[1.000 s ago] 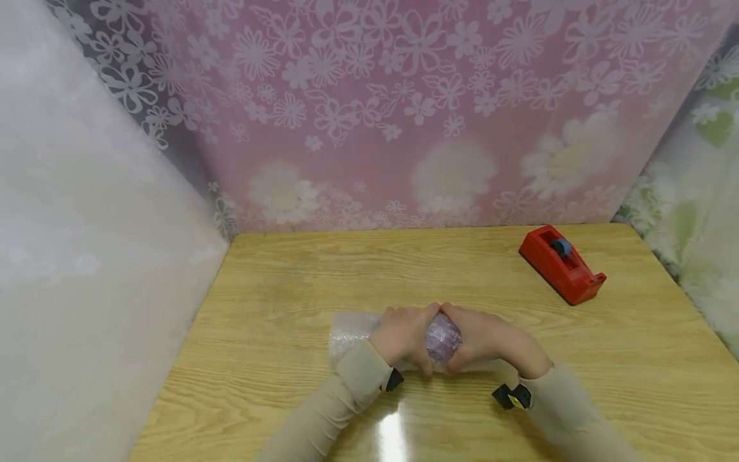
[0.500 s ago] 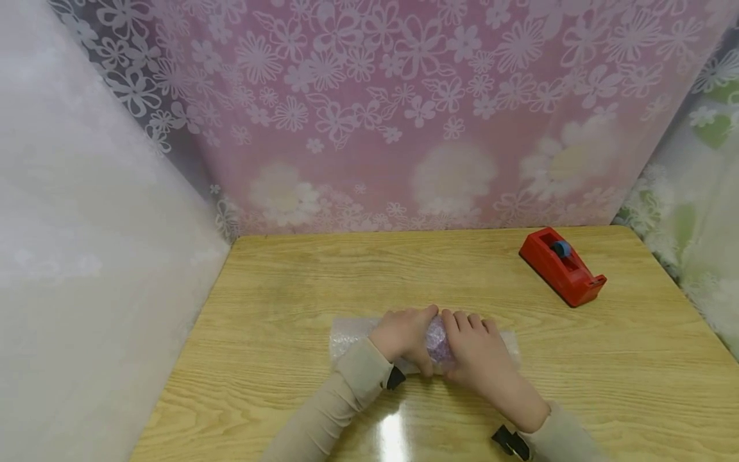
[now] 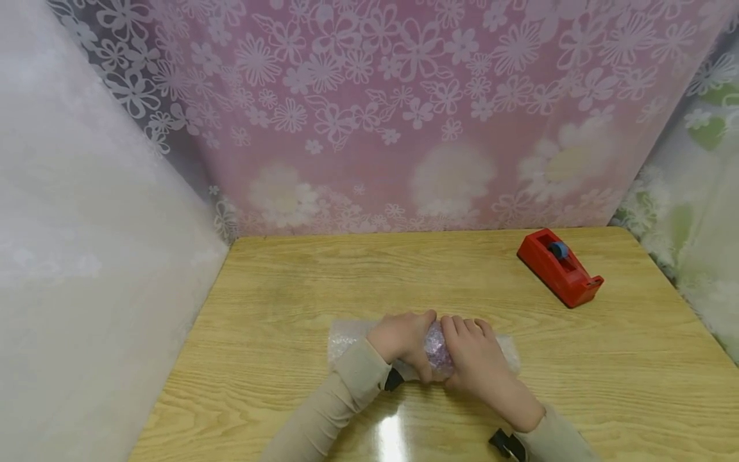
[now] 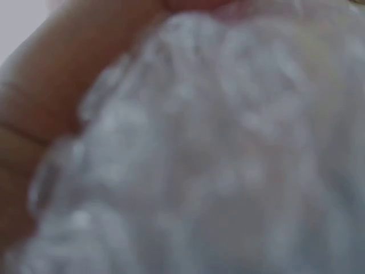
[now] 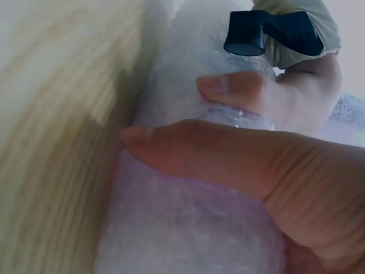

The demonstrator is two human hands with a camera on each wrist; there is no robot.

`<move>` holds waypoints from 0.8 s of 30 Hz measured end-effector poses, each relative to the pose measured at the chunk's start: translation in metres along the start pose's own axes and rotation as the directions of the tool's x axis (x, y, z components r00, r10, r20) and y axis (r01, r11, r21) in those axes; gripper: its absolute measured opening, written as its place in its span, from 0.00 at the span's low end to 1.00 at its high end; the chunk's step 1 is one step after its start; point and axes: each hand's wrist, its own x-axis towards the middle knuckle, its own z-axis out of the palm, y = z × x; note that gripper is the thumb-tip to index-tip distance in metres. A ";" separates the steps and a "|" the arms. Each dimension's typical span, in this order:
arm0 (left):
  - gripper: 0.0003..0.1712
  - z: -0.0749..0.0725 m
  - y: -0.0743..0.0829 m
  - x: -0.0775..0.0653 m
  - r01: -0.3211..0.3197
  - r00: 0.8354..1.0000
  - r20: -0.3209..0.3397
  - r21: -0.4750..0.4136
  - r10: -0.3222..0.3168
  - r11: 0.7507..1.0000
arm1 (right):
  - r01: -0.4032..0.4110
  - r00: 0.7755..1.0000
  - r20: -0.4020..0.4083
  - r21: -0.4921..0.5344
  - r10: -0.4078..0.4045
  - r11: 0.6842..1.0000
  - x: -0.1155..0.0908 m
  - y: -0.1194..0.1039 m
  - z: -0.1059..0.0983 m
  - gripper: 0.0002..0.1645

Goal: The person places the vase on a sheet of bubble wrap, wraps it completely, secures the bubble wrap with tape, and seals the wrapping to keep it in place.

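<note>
A bubble-wrap roll [image 3: 346, 339] lies lengthwise from left to right near the front of the wooden table. Something purple shows through the wrap at its middle, its kind hidden. My left hand [image 3: 401, 340] grips the roll left of this purple part, thumb on the near side and fingers over the far side. Just to the right, my right hand [image 3: 478, 356] holds the roll from above. The right wrist view shows its thumb [image 5: 199, 148] curved across the wrap, close to the left thumb [image 5: 234, 88]. Blurred bubble wrap [image 4: 217, 148] fills most of the left wrist view.
A red tape dispenser [image 3: 559, 268] with a blue roll stands on the wooden table [image 3: 277, 282] at the back right. A pink flowered curtain [image 3: 369, 128] hangs behind the table, with pale sheets along both sides.
My right hand has shifted from a side-on hold with bent wrist to lying over the top of the roll, its forearm lower. The roll's right end now shows. My left hand has barely moved.
</note>
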 end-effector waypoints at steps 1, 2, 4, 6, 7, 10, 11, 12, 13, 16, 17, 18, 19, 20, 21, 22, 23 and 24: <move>0.52 0.000 0.000 0.000 0.001 1.000 0.001 -0.002 -0.001 1.000 | 0.000 1.000 0.009 0.013 0.000 1.000 0.001 0.000 0.000 0.56; 0.53 0.001 -0.001 0.001 0.003 1.000 0.006 -0.007 -0.003 1.000 | 0.003 1.000 0.015 0.025 -0.003 1.000 0.002 0.001 0.000 0.55; 0.56 0.002 -0.002 0.002 0.008 1.000 0.013 -0.012 -0.008 1.000 | 0.014 1.000 0.024 0.051 -0.016 0.999 0.004 0.002 0.000 0.54; 0.57 0.002 -0.002 0.002 0.013 1.000 0.013 -0.018 -0.013 1.000 | 0.026 0.999 0.035 0.074 -0.029 0.997 0.005 0.004 0.000 0.52; 0.59 0.003 -0.002 0.002 0.015 1.000 0.010 -0.016 -0.015 1.000 | 0.032 0.999 0.040 0.081 -0.035 0.996 0.005 0.004 0.000 0.52; 0.61 0.003 -0.001 0.001 0.017 1.000 -0.005 -0.007 -0.017 1.000 | 0.043 0.997 0.054 0.088 -0.048 0.995 0.006 0.006 -0.002 0.53; 0.61 0.003 -0.001 0.000 0.017 1.000 -0.013 0.001 -0.017 1.000 | 0.042 0.997 0.062 0.089 -0.048 0.995 0.006 0.007 -0.002 0.53; 0.62 0.004 -0.001 0.000 0.017 1.000 -0.020 0.008 -0.017 1.000 | 0.043 0.996 0.069 0.091 -0.049 0.995 0.007 0.007 -0.003 0.53; 0.63 0.004 -0.001 0.000 0.019 0.999 -0.026 0.017 -0.019 1.000 | 0.045 0.996 0.073 0.091 -0.051 0.995 0.008 0.007 -0.003 0.54; 0.64 0.004 -0.002 0.001 0.021 0.999 -0.041 0.032 -0.020 0.999 | 0.050 0.994 0.088 0.090 -0.058 0.995 0.010 0.008 -0.003 0.54; 0.64 0.005 -0.002 0.001 0.023 0.999 -0.044 0.036 -0.021 0.999 | 0.052 0.994 0.095 0.092 -0.061 0.994 0.011 0.008 -0.004 0.54; 0.65 0.005 -0.002 0.000 0.025 0.999 -0.045 0.035 -0.023 0.999 | 0.054 0.993 0.102 0.093 -0.063 0.994 0.012 0.009 -0.004 0.54; 0.66 0.005 -0.002 0.000 0.027 0.999 -0.046 0.037 -0.026 0.999 | 0.054 0.992 0.108 0.095 -0.064 0.994 0.012 0.009 -0.005 0.54; 0.66 0.005 -0.002 0.000 0.030 0.998 -0.048 0.037 -0.029 0.999 | 0.055 0.991 0.113 0.098 -0.066 0.994 0.013 0.009 -0.005 0.54; 0.67 0.006 -0.002 0.000 0.034 0.998 -0.050 0.040 -0.032 0.999 | 0.054 0.991 0.118 0.102 -0.066 0.993 0.013 0.009 -0.006 0.55; 0.68 0.006 -0.002 -0.001 0.038 0.998 -0.054 0.045 -0.035 0.998 | 0.053 0.990 0.121 0.106 -0.066 0.993 0.013 0.010 -0.007 0.56; 0.69 0.006 -0.002 -0.001 0.042 0.997 -0.059 0.053 -0.039 0.998 | 0.053 0.990 0.124 0.110 -0.067 0.993 0.014 0.010 -0.007 0.56; 0.69 0.007 -0.001 -0.001 0.045 0.997 -0.066 0.064 -0.040 0.997 | 0.052 0.990 0.128 0.113 -0.066 0.992 0.014 0.010 -0.008 0.56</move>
